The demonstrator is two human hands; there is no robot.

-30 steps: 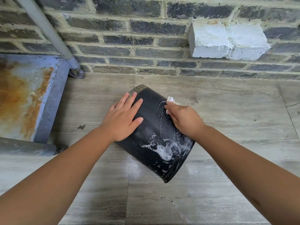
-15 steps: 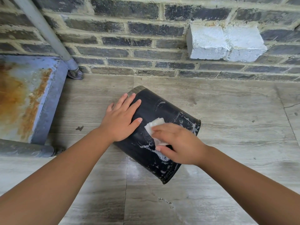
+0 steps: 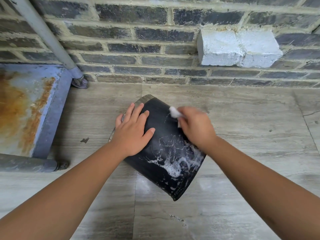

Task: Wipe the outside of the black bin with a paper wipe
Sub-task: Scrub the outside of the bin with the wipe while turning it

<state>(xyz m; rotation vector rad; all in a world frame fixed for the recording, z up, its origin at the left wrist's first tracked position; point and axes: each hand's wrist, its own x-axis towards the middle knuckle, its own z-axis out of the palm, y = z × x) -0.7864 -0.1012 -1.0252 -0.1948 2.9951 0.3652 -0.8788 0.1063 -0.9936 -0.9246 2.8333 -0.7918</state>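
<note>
The black bin (image 3: 162,153) lies tilted on its side on the grey tiled floor, its metal-rimmed mouth toward the wall and its base toward me. White soap foam streaks its lower side. My left hand (image 3: 132,130) rests flat on the bin's left flank with fingers spread. My right hand (image 3: 197,127) grips a crumpled white paper wipe (image 3: 174,113) and presses it on the bin's upper right side, near the rim. The right hand is motion-blurred.
A dark brick wall (image 3: 155,49) with a white block (image 3: 239,47) stands just behind the bin. A rusty blue metal frame (image 3: 32,108) and a grey pipe (image 3: 46,35) sit at the left. The floor tile (image 3: 251,196) near the bin's base looks wet.
My right hand has swept the wipe from the bin's middle back up to the upper right side near the rim. The left hand and the bin have stayed put.
</note>
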